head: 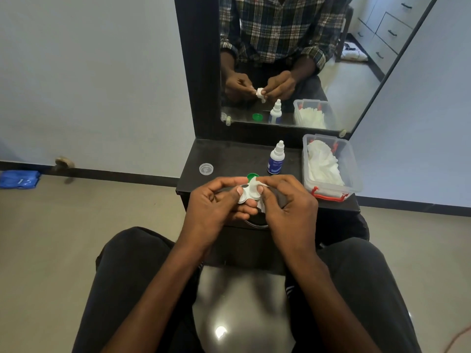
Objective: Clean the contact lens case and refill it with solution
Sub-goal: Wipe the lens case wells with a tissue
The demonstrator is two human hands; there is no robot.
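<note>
Room: pale walls, beige floor, and a dark dressing unit with a mirror (pixel 293 59) at the far side; a person sits before it, dark-trousered knees at the near edge.
Tabletop (pixel 229 159): small, black, glossy, below the mirror.
Contact lens case (pixel 247 193): white, held in the air above the near edge of the tabletop, between both hands; its two round wells face up.
Left hand (pixel 216 202): fingers curled around the left end of the case, thumb pressed on top, other fingers underneath.
Right hand (pixel 285 200): fingers pinch a piece of white tissue (pixel 254 184) against the right well of the case; more tissue hangs below the case.
Green cap (pixel 252 176): on the tabletop just beyond the hands, partly hidden by them.
Clear cap (pixel 206 168): on the tabletop to the left, apart from the green one.
Solution bottle (pixel 276 157): upright, white with a blue label and a nozzle tip, far of the hands, right of centre.
Plastic box (pixel 351 169): clear, red latch at its near end, at the right of the tabletop, holding white tissues (pixel 323 164).
Blue cloth (pixel 19 179): on the floor at far left, by the wall.
</note>
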